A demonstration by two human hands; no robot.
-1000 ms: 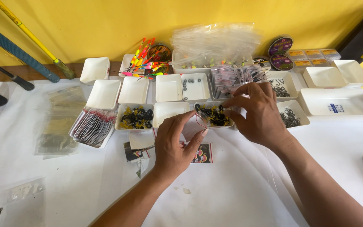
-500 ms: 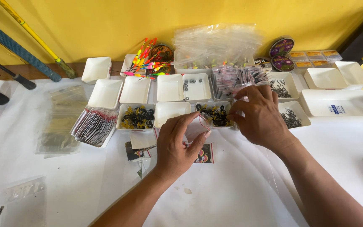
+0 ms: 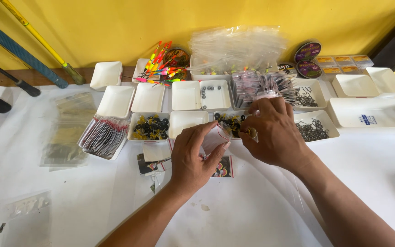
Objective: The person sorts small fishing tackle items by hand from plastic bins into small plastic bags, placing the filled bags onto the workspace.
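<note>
Between my two hands, just in front of the middle row of trays, sits a small clear plastic bag [image 3: 221, 130] with a thin red line along its mouth. My left hand [image 3: 193, 158] pinches its near edge between thumb and fingertips, holding the mouth open and turned up toward the right. My right hand [image 3: 273, 132] comes in from the right, fingers drawn together in a pinch at the bag's opening; whatever small piece it grips is hidden by the fingers, so I cannot tell what it is. Both hands touch the bag, the right one slightly farther from me and directly over the white tray of black and yellow beads [image 3: 232, 122].

Left of that tray lies an empty white tray [image 3: 186, 121], then a tray of yellow and black pieces [image 3: 151, 127], and farther left a tray of packets with red-edged tops [image 3: 104, 136]. Right of my right hand a tray holds dark fish hooks [image 3: 312, 129]. Behind, near the yellow wall, lie bright fishing floats [image 3: 161, 68], a heap of clear bags [image 3: 236, 45] and spools of line [image 3: 308, 59]. Under my left hand a printed card [image 3: 224, 167] rests on the desk [image 3: 69, 201], which is covered in white.
</note>
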